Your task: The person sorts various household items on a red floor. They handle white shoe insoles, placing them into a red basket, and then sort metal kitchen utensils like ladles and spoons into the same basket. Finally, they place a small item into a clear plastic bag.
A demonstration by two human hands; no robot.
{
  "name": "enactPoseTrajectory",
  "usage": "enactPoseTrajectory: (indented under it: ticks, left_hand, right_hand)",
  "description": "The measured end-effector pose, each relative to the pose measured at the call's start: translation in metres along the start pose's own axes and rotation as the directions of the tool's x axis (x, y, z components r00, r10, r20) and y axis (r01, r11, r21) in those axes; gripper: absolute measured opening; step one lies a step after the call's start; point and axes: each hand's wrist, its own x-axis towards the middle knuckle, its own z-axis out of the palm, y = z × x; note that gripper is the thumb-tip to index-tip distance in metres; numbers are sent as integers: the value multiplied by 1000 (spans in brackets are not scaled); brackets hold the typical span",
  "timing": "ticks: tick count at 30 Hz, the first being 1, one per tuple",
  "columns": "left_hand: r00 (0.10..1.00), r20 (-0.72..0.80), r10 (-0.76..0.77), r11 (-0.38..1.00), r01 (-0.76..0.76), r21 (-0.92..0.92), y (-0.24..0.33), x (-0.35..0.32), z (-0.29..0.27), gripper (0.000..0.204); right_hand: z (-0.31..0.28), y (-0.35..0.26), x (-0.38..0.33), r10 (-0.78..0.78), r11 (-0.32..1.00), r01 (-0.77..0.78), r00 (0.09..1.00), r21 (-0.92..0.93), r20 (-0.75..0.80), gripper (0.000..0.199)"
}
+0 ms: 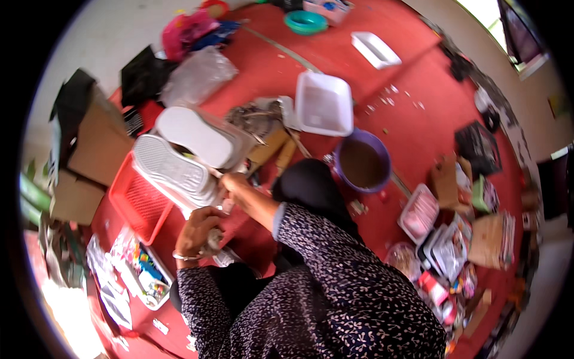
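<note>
Two stacks of pale shoe soles stand side by side in front of me: a ridged grey-white stack (173, 167) nearer and a smoother white stack (194, 134) beyond it. My right hand (235, 184) is at the near right end of the ridged stack, its fingers closed. Whatever they hold is too small and blurred to name. Lower and to the left, my left hand (197, 232) curls around a crumpled greyish wad (213, 240), which looks like cloth. Both hands are close together, just below the soles.
A red plastic basket (134, 200) lies left of the soles. A white tub (324, 105) and a purple bucket of brown liquid (363, 161) stand to the right. Cardboard boxes (89, 158) are at far left. A box of small items (146, 278) sits lower left, and packaged goods (445, 245) crowd the right.
</note>
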Motion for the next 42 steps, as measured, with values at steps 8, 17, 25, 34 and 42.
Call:
enactPoseTrajectory:
  ticks: [8,17,25,34,42]
  left_hand:
    - [880,448,-155,974,212,-79,21,-11,10,12]
    - [846,525,-98,971,196,-135,21,11,28,8]
    - [892,451,-29,963,145,-225,0,38,31,9]
    - [882,470,-35,963,156,-220,-15,66,41,14]
    - [849,503,-162,946,279,-167,-17,93,87,14]
  right_hand:
    - [-37,-53,-61,-64,924,41,997,380,47,21]
    - [-118,-115,-96,-220,813,161,975,560,39,17]
    - [-259,-154,-100,-386,593,445,888,671,-248,26]
    - [-438,-68,-164,-300,598,611,771,519,-562,52]
    - [-522,71,-268,-95,528,566,780,633,-619,35]
